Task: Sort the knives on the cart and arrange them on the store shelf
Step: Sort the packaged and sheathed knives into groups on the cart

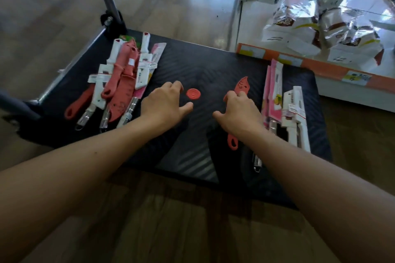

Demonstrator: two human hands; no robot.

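On the left of the black cart (pixel 213 66) there's a jumbled pile of knives (pixel 119 83), coral sheaths mixed with white and pink packs. The left hand (pixel 165 103) hovers just right of it, fingers loosely spread, holding nothing. A small red disc (pixel 193 94) sits between the hands. The right hand (pixel 239 111) is pressed on a coral knife (pixel 240 87), fingers curled over it. Right of that lie more packaged knives (pixel 284 109), and the store shelf (pixel 310 64) is behind.

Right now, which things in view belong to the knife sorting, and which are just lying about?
Belongs to the job:
- mixed knife pile on the cart's left
- red knife under the right hand
- packaged knives on the cart's right

Lying about:
- red disc
- bagged goods on the shelf
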